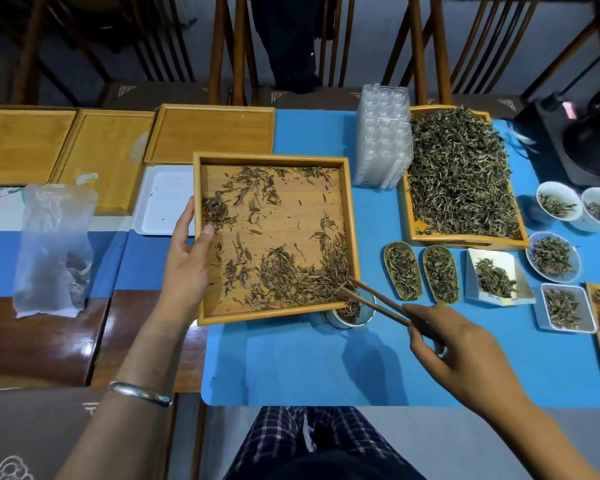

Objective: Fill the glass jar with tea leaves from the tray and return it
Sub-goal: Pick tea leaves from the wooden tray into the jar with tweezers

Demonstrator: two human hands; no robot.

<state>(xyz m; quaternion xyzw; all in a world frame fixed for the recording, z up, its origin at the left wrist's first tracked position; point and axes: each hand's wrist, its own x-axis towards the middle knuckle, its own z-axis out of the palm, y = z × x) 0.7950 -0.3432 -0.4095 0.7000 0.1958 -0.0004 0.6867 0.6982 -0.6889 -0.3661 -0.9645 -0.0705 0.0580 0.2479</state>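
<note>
Tray (274, 237): your left hand (187, 251) grips its edge, corner held over the jar (350, 313). Chopsticks (378, 303): pinched in your right hand (458, 348), raking leaves (291, 278) jarward.

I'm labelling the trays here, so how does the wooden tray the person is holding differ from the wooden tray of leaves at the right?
The held tray has thin, scattered tea leaves with bare wood showing; the right tray is heaped so leaves cover nearly all of its floor. The left hand grips the held tray's edge, its near corner over the glass jar; nobody touches the right tray. Both are light wood with raised rims.
</note>
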